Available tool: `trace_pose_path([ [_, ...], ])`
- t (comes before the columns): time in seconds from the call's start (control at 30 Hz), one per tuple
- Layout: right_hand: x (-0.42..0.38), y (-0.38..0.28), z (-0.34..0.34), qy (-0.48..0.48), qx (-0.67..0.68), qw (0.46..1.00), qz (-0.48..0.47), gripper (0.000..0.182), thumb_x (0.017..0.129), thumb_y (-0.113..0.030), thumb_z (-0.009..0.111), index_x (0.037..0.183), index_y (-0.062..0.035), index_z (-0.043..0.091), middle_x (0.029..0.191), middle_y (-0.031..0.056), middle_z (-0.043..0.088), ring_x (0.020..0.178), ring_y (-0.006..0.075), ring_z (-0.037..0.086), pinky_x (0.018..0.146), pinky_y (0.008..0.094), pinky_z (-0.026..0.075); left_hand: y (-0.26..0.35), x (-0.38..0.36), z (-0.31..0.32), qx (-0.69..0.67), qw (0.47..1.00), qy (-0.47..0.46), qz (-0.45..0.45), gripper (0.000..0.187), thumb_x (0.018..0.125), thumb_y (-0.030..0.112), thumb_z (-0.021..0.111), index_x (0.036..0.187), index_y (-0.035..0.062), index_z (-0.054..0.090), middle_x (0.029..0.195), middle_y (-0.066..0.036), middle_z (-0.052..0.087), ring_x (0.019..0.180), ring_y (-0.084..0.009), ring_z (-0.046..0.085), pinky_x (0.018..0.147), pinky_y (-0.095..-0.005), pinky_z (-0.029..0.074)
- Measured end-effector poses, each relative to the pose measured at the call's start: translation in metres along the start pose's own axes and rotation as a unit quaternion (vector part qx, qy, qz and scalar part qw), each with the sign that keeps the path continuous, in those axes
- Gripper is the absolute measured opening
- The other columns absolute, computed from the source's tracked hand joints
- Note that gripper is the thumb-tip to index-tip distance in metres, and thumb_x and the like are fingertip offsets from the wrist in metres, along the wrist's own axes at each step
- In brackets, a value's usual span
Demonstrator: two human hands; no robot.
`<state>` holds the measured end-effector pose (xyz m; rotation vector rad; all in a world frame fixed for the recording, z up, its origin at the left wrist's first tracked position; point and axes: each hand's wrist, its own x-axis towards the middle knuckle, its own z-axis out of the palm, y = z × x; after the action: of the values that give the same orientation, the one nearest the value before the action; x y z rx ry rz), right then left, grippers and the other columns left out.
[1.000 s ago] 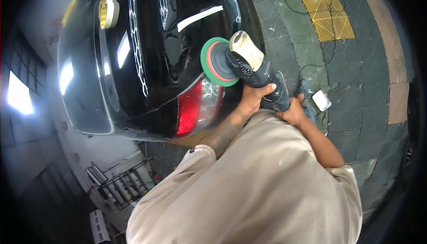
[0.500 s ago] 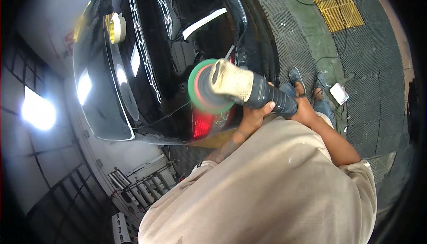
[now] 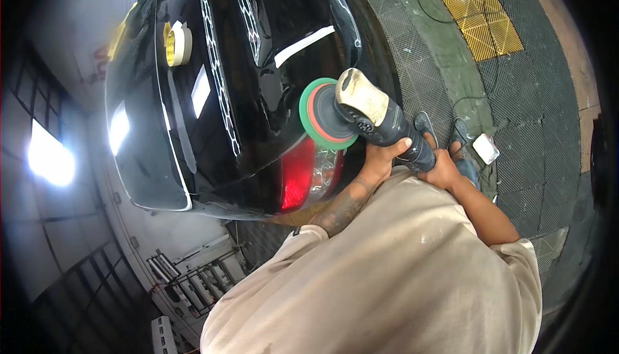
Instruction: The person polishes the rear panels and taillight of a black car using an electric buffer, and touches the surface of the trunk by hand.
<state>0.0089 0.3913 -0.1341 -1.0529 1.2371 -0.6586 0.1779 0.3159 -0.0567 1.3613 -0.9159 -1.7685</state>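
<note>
I hold a black rotary polisher [image 3: 380, 122] with both hands. My left hand [image 3: 382, 158] grips its body from below, just behind the tape-wrapped head. At the rear end, my right hand [image 3: 442, 168] is closed around the handle. The polisher's green foam pad [image 3: 320, 114] presses against the glossy black rear panel of a car [image 3: 258, 83], just above the red tail light [image 3: 295, 175]. My beige shirt fills the lower frame.
A roll of masking tape [image 3: 177, 42] lies on the car, and a white tape strip [image 3: 303, 44] is stuck to the panel. My feet [image 3: 427, 124] stand on grey grid floor tiles beside a white object [image 3: 485, 147] and a cable. Yellow tiles [image 3: 477, 12] lie further off. A rack [image 3: 193, 276] stands by the wall.
The polisher has shifted right and up, from over the tail light to the panel just above it. Both hands keep their grip.
</note>
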Motion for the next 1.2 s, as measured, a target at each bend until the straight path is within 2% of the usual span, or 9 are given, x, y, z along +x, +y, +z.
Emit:
trace_pose_path([
  [0.03,0.001,0.002,0.001,0.011,-0.002,1.000,-0.004,0.039,0.062,-0.020,0.082,0.095,0.0006,0.072,0.102,0.0304,0.068,0.123,0.0451,0.053,0.106,0.0421,0.042,0.001,0.002,0.001,0.000,1.000,0.005,-0.008,0.058,0.074,0.010,0.081,0.124,0.0045,0.053,0.115,-0.005,0.058,0.109,-0.0188,0.056,0.098,-0.0364,0.046],
  [0.13,-0.003,0.003,0.002,0.019,-0.065,0.997,-0.029,0.032,0.064,-0.011,0.077,0.092,0.0028,0.070,0.092,0.0212,0.072,0.090,0.0296,0.071,0.086,0.0378,0.052,0.007,-0.015,-0.002,0.043,0.999,-0.007,0.019,0.058,0.075,0.004,0.077,0.127,0.0039,0.052,0.118,-0.008,0.058,0.112,-0.0208,0.057,0.100,-0.0384,0.046],
  [0.33,-0.001,0.000,-0.001,0.005,-0.063,0.995,-0.078,0.033,0.063,-0.011,0.077,0.093,0.0024,0.070,0.092,0.0203,0.073,0.090,0.0305,0.071,0.085,0.0373,0.053,0.012,-0.018,0.002,0.050,0.998,-0.001,0.031,0.060,0.074,0.013,0.080,0.126,0.0035,0.052,0.117,-0.006,0.057,0.110,-0.0197,0.056,0.099,-0.0365,0.045],
  [0.43,0.006,-0.001,-0.007,-0.046,-0.004,0.999,0.002,0.044,0.060,-0.019,0.081,0.100,-0.0008,0.072,0.132,0.0372,0.050,0.133,0.0503,0.039,0.115,0.0426,0.032,0.003,-0.001,0.005,0.014,0.999,0.021,0.020,0.057,0.074,0.012,0.080,0.124,0.0035,0.054,0.113,-0.006,0.059,0.108,-0.0196,0.057,0.098,-0.0356,0.046],
  [0.6,0.001,0.003,-0.013,-0.075,-0.027,0.997,0.017,0.051,0.063,-0.020,0.080,0.110,-0.0033,0.070,0.147,0.0347,0.035,0.135,0.0463,0.039,0.116,0.0396,0.032,0.016,-0.022,0.013,0.036,0.999,-0.001,0.009,0.059,0.074,0.008,0.079,0.125,0.0052,0.050,0.114,-0.005,0.056,0.110,-0.0183,0.055,0.099,-0.0367,0.046],
  [0.83,0.006,-0.015,-0.024,-0.066,0.003,0.997,0.050,0.080,0.063,-0.016,0.077,0.133,0.0099,0.049,0.123,0.0253,0.063,0.115,0.0302,0.063,0.104,0.0324,0.043,0.005,0.027,0.022,-0.014,1.000,-0.003,-0.024,0.048,0.074,0.005,0.079,0.116,0.0053,0.056,0.111,-0.005,0.058,0.104,-0.0182,0.058,0.093,-0.0347,0.048],
  [1.03,0.003,0.000,-0.011,-0.073,-0.034,0.997,0.005,0.056,0.065,-0.016,0.079,0.115,0.0026,0.067,0.117,0.0255,0.067,0.113,0.0329,0.064,0.099,0.0364,0.047,0.011,-0.018,0.010,0.098,0.993,0.014,0.056,0.047,0.077,0.010,0.079,0.119,0.0040,0.057,0.109,-0.006,0.061,0.102,-0.0187,0.059,0.093,-0.0354,0.048],
  [1.1,-0.004,-0.013,-0.008,-0.066,0.001,0.998,-0.011,0.031,0.069,-0.015,0.078,0.094,0.0007,0.070,0.091,0.0144,0.073,0.086,0.0230,0.071,0.081,0.0350,0.053,0.023,-0.039,0.005,0.179,0.981,-0.001,0.072,0.054,0.080,0.015,0.076,0.127,0.0010,0.053,0.117,-0.010,0.060,0.111,-0.0210,0.057,0.098,-0.0363,0.045],
  [1.2,-0.005,-0.019,-0.009,-0.071,-0.023,0.997,0.019,0.029,0.069,-0.016,0.078,0.092,0.0003,0.070,0.089,0.0150,0.074,0.083,0.0237,0.071,0.078,0.0354,0.054,0.021,-0.043,0.003,0.212,0.972,0.004,0.104,0.057,0.079,0.016,0.077,0.129,0.0003,0.052,0.118,-0.010,0.060,0.113,-0.0215,0.057,0.099,-0.0368,0.045],
])
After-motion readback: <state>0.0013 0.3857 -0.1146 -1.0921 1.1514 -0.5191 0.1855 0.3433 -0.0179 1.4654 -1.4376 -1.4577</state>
